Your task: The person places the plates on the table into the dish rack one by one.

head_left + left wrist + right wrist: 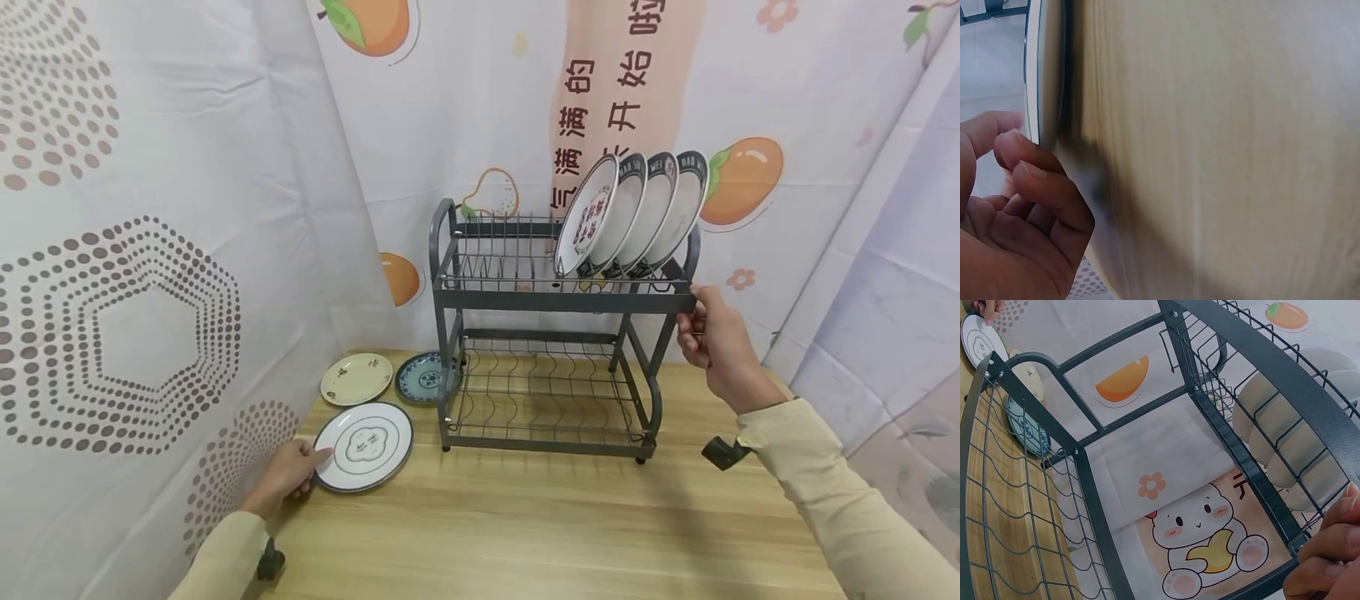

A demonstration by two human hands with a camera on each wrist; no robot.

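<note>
At the left, a white plate (367, 471) with a dark rim and a flower-shaped line pattern lies low over the wooden table. My left hand (291, 468) pinches its left edge, thumb on top and fingers curled at the underside; the left wrist view shows the plate (1034, 69) edge-on at the fingertips. A dark grey two-tier dish rack (555, 302) stands in the middle. With curled fingers my right hand (716, 337) grips the front right corner of its upper tier. Several white plates (592, 221) with dark lettered rims stand tilted in the upper tier's right half.
Behind the held plate lie a cream plate (356, 379) and a blue patterned plate (423, 379), the latter partly behind the rack's left leg. The rack's lower wire tier (547, 400) holds no plates. Printed curtains (465, 108) enclose the table (525, 525) at the back and sides.
</note>
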